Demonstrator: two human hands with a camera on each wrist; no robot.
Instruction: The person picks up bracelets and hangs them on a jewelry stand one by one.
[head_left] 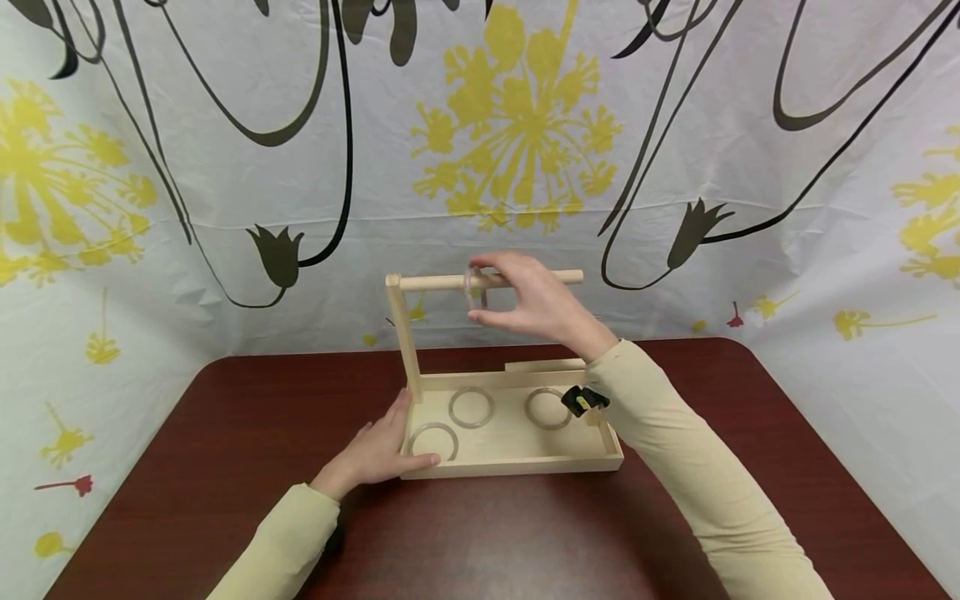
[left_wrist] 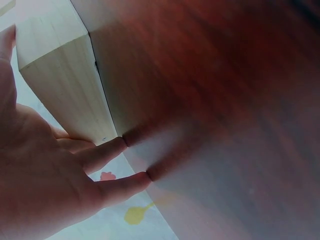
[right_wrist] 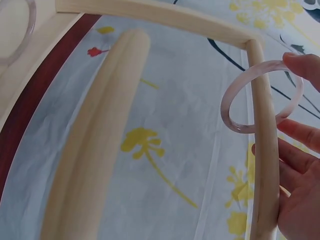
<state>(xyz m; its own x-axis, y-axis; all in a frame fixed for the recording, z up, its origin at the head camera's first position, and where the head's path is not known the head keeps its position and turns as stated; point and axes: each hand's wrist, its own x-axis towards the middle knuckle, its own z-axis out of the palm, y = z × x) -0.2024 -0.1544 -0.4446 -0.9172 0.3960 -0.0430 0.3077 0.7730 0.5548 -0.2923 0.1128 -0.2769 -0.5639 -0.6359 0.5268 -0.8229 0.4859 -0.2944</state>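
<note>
My right hand point(head_left: 536, 300) pinches a pale translucent bangle point(right_wrist: 239, 95) between thumb and fingertips. The bangle is around the horizontal rod point(head_left: 435, 283) of a wooden stand, roughly midway along it. A post point(head_left: 406, 342) at the left end of a shallow wooden tray point(head_left: 517, 467) holds up that rod. At the tray's left end rests my left hand point(head_left: 378, 442), its thumb over the front rim and its fingers straight. In the left wrist view two fingertips touch the table beside the wood. Three more bangles lie in the tray, one point(head_left: 472, 407) near the post.
Behind the tray a second wooden bar point(head_left: 543, 365) shows; a blurred bar point(right_wrist: 100, 140) crosses the right wrist view close up. The tray stands on a dark red-brown table point(head_left: 277, 400). A patterned cloth point(head_left: 360, 167) hangs behind the table and along its sides.
</note>
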